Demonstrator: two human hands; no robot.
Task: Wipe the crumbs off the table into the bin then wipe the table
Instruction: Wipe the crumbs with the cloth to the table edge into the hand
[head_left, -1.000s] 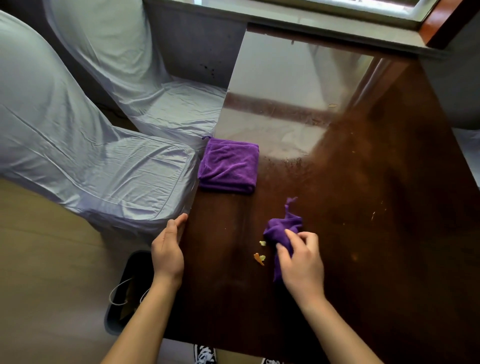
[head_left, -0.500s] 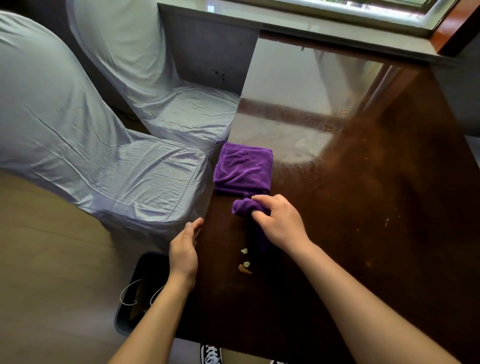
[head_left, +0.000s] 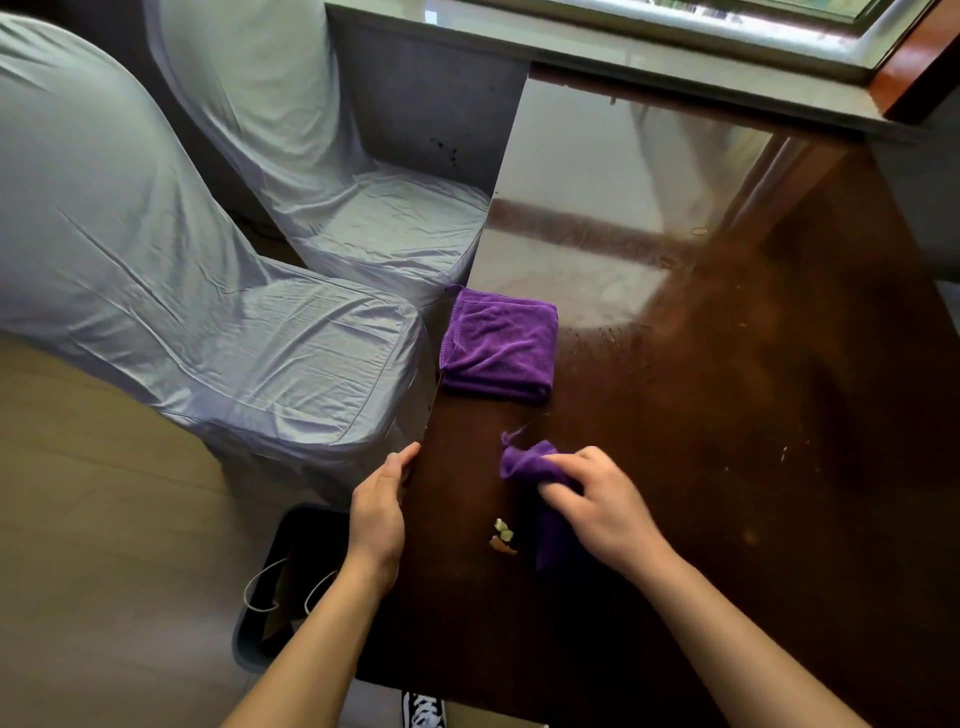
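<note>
My left hand (head_left: 376, 512) rests side-on against the edge of the table (head_left: 727, 415), fingers straight and together, forearm reaching up from below. My right hand (head_left: 602, 506) is knuckles-up, fingers curled down into a bunched purple cloth (head_left: 522, 461), forearm slanting in from the lower right

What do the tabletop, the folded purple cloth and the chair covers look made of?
Tabletop: probably dark wood under gloss varnish or glass; it mirrors the window. Folded purple cloth: fluffy pile, likely microfibre. Chair covers: thin grey fabric with a silky sheen, creased.
</note>
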